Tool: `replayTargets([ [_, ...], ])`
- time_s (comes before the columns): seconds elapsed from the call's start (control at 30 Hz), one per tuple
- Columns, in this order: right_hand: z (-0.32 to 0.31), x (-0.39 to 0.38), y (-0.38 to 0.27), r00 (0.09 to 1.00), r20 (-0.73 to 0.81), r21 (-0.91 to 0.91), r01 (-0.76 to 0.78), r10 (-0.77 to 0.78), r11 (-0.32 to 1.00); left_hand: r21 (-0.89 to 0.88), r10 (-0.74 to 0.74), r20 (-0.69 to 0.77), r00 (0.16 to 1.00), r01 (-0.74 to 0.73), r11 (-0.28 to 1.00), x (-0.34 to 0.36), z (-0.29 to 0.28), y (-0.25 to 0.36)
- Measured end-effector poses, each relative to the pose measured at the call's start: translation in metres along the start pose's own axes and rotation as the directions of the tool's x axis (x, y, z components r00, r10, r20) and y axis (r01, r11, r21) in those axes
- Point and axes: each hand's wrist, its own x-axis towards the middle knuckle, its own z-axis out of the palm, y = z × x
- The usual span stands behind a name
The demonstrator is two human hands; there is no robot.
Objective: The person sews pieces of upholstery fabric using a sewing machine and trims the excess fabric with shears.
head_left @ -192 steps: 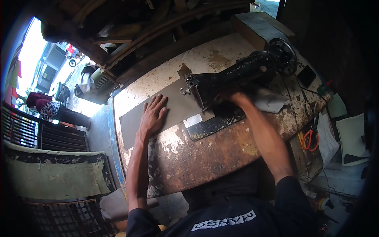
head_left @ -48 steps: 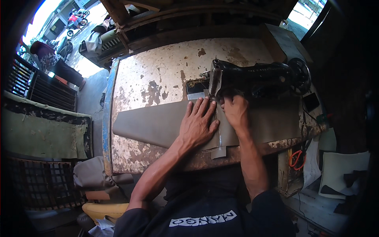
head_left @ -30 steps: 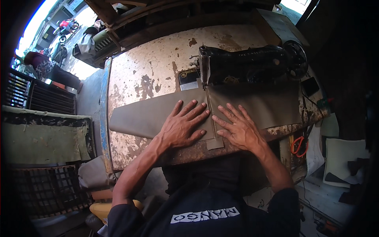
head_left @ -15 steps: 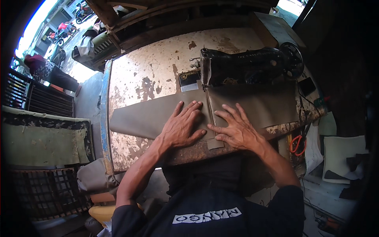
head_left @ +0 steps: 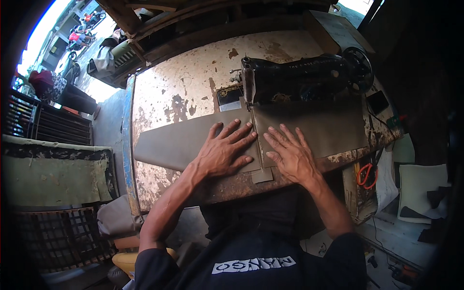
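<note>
A long piece of grey-brown upholstery material (head_left: 166,142), with a leathery sheen, lies across the worn table under a black sewing machine (head_left: 299,79). A seam strip (head_left: 257,142) runs down its middle from the machine's needle end, and a short tab (head_left: 262,176) sticks out at the near edge. My left hand (head_left: 224,151) rests open on the material, left of the seam, fingers spread. On the seam's right, my right hand (head_left: 291,155) lies flat and open on the same material. Neither hand grips anything.
The peeling table (head_left: 159,104) has a blue left edge (head_left: 128,145). Orange-handled scissors (head_left: 367,176) hang at its right front. A green-grey padded panel (head_left: 55,171) stands at the left. Beyond it are a person (head_left: 63,92) and motorbikes outside.
My right hand has shifted slightly right, away from the seam, and its fingers have come closer together. My left fingers have spread and straightened. The material lies nearly as before.
</note>
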Motion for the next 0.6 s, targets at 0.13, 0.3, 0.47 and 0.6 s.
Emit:
replayTargets([
  [0.13, -0.002, 0.004, 0.002, 1.000, 0.029, -0.002, -0.007, 0.007, 1.000, 0.027, -0.035, 0.030, 0.999, 0.034, 0.999, 0.000, 0.002, 0.001],
  [0.3, -0.001, 0.007, 0.009, 1.000, 0.030, -0.013, -0.009, 0.009, 1.000, 0.033, -0.038, -0.010, 0.999, 0.038, 0.999, 0.004, 0.002, 0.003],
  [0.47, -0.002, 0.014, 0.014, 1.000, 0.022, -0.002, -0.013, 0.013, 1.000, 0.044, -0.034, -0.007, 0.999, 0.034, 0.998, 0.010, -0.002, -0.002],
  [0.6, 0.000, 0.022, 0.020, 1.000, 0.026, -0.001, -0.015, 0.015, 1.000, 0.043, -0.049, -0.013, 0.999, 0.050, 0.998, 0.012, 0.000, -0.004],
])
